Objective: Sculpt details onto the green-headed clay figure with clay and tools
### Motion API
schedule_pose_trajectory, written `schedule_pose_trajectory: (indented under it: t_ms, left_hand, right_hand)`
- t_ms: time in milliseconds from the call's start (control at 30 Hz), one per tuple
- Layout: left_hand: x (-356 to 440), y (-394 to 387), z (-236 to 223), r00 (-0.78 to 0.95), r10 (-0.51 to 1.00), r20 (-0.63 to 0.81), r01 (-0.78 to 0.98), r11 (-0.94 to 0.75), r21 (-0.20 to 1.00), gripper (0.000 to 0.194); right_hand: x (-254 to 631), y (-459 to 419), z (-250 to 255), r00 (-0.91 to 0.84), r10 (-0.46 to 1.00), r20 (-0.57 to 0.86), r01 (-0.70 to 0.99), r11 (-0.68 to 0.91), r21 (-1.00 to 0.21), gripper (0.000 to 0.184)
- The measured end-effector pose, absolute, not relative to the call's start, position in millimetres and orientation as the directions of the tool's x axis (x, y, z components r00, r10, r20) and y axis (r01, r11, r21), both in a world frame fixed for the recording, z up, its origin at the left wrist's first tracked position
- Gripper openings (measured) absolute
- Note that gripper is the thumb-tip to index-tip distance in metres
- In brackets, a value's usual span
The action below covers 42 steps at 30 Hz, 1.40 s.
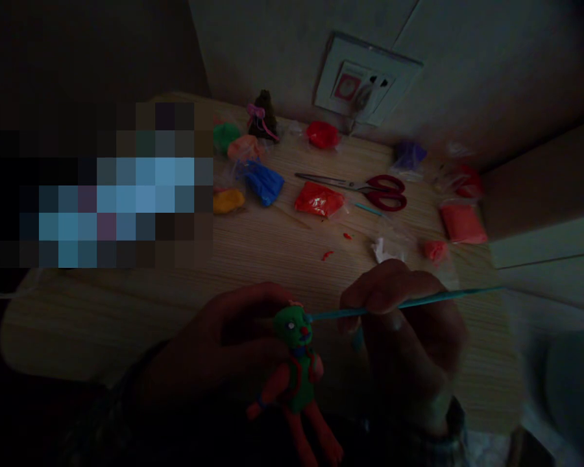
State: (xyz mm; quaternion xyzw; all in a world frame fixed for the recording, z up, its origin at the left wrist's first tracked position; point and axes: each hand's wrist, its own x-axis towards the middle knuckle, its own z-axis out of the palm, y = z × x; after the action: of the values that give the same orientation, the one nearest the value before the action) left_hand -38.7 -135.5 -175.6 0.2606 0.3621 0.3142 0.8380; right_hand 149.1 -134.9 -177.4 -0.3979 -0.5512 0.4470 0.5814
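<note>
A small clay doll (300, 386) with a green head and body and reddish arms and legs is gripped by its head in my left hand (233, 337), the fingers behind it and the thumb at its neck. Its face has a white eye, a red nose and a dark mouth. My right hand (409, 331) pinches a thin teal modelling tool (438, 298), whose left tip touches the doll's face at the eye on the right side. Another bit of teal (357, 338) shows below the right fingers; what it belongs to is hidden.
On the wooden table (175, 298) lie red-handled scissors (355, 185), a red clay packet (320, 199), a blue one (263, 181), a pink one (463, 222) and several others. A dark figure with a pink bow (257, 111) stands at the back, near a wall socket (365, 84).
</note>
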Motion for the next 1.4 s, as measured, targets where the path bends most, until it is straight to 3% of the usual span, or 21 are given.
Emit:
schedule_pose_trajectory:
  t_ms: [233,500,633,867,1400]
  left_hand:
    - [-40,-129,-181,0.527,0.76,-0.381,-0.348,0.602,0.719,0.023]
    - [-42,-127,-185,0.441,0.794,-0.419,-0.301,0.571,0.764,0.024]
    - [-39,-128,-183,0.43,0.776,-0.461,-0.294,0.604,0.741,0.024]
    - [-36,-127,-179,0.566,0.753,-0.335,-0.419,0.614,0.669,0.023]
    - [-30,-128,-178,0.405,0.814,-0.417,-0.126,0.501,0.856,0.023]
  right_hand:
    - [151,-132,-179,0.045,0.963,0.266,-0.15,0.269,-0.951,0.009]
    - [148,-132,-178,0.085,0.97,0.228,-0.126,0.238,-0.963,0.01]
    - [146,-133,-178,0.088,0.963,0.256,-0.052,0.261,-0.964,0.01]
    - [145,-132,-178,0.089,0.957,0.277,-0.014,0.279,-0.96,0.009]
    - [145,-134,-179,0.037,0.967,0.252,-0.027,0.253,-0.967,0.012]
